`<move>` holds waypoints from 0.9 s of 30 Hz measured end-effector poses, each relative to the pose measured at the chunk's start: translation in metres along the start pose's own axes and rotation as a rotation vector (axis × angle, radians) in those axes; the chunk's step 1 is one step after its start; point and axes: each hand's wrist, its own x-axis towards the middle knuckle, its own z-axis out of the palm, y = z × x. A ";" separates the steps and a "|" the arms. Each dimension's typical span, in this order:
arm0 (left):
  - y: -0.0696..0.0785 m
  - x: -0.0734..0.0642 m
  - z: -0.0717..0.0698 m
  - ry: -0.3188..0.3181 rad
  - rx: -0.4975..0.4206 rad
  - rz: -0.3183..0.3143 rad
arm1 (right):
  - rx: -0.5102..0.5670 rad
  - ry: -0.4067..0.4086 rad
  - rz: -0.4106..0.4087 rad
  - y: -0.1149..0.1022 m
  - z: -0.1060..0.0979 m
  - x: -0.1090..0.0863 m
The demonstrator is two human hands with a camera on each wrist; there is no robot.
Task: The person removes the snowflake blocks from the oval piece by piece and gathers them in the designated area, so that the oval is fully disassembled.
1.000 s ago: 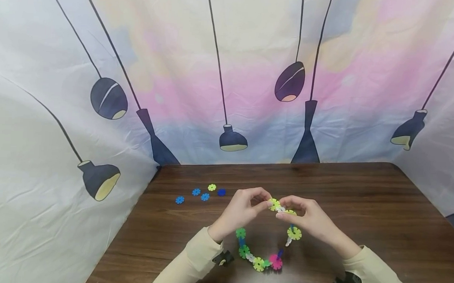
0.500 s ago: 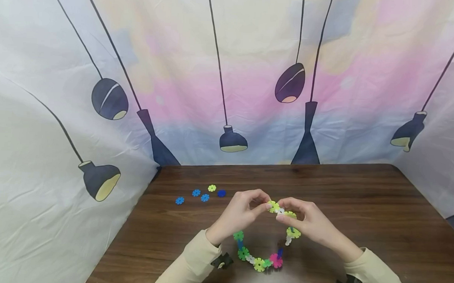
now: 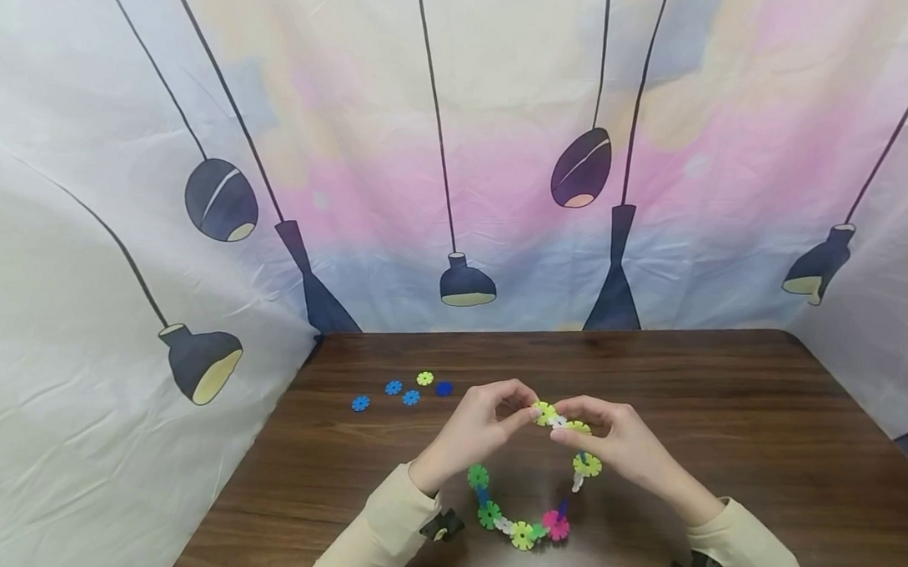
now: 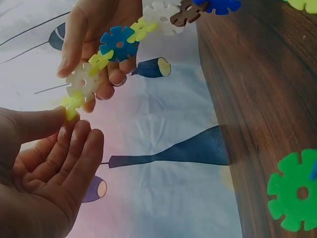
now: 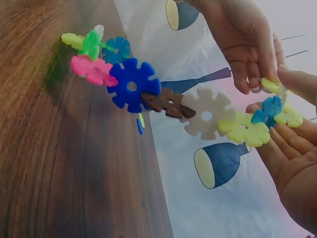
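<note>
A chain of interlocking notched plastic discs, with a pink disc (image 3: 556,526) near its lowest part, hangs in a loop below both hands. My left hand (image 3: 482,426) pinches the yellow end disc (image 4: 73,105) between thumb and fingertips. My right hand (image 3: 621,439) grips the chain just beside it, around the white disc (image 4: 83,83) and the yellow and blue discs that follow. From there the chain runs through a larger white disc (image 5: 208,114), a brown disc (image 5: 168,101) and a dark blue disc (image 5: 132,85). Its other end has a green disc (image 3: 478,476), below the left wrist.
Several loose discs lie on the brown wooden table (image 3: 691,375) at the back left: blue ones (image 3: 411,397), a dark blue one (image 3: 444,388) and a yellow one (image 3: 425,378). Behind the table hangs a cloth (image 3: 502,193) printed with lamps.
Both hands keep their hold and shift very slightly left. The green end of the hanging chain sways a little lower. The loose discs stay where they were.
</note>
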 end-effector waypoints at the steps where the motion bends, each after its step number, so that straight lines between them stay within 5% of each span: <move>1: 0.000 0.000 0.000 -0.001 0.000 -0.002 | 0.005 -0.003 0.013 0.001 0.000 0.000; 12: 0.000 -0.001 0.004 -0.020 -0.047 -0.056 | -0.041 0.020 0.029 0.001 0.000 0.001; 18: -0.001 -0.001 0.006 -0.080 -0.022 -0.032 | -0.065 0.020 0.022 0.001 0.000 0.001; 27: -0.001 -0.003 0.008 -0.089 -0.028 -0.025 | -0.061 -0.003 0.013 0.002 -0.002 -0.001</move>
